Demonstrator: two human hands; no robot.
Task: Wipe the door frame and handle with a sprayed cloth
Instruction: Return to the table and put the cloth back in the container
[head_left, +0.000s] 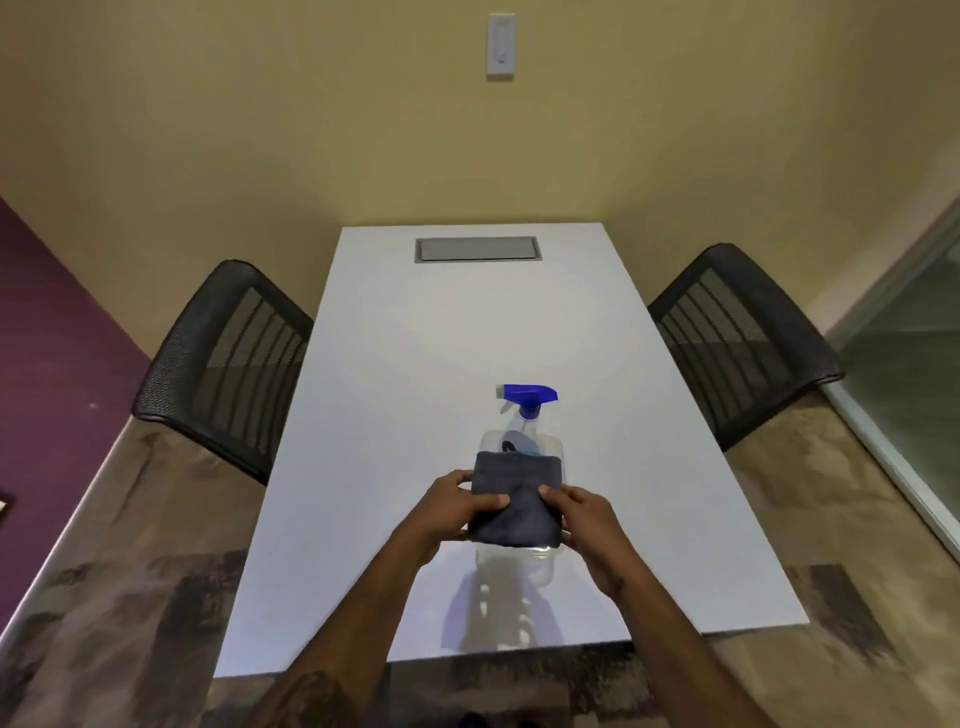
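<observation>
White table (395, 395) against a tan wall (291, 130); black mesh chairs (228, 358) either side, patterned carpet (130, 561) below. Folded dark cloth (514, 499) pinched by left hand (457, 506) and right hand (587, 525), just over a clear spray bottle (524, 415) standing on the table.

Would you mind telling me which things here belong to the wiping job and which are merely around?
For the job:
- dark grey folded cloth, held by left hand and right hand
- clear plastic spray bottle with blue trigger

Just around:
- white rectangular table
- two black mesh chairs
- white wall switch
</observation>
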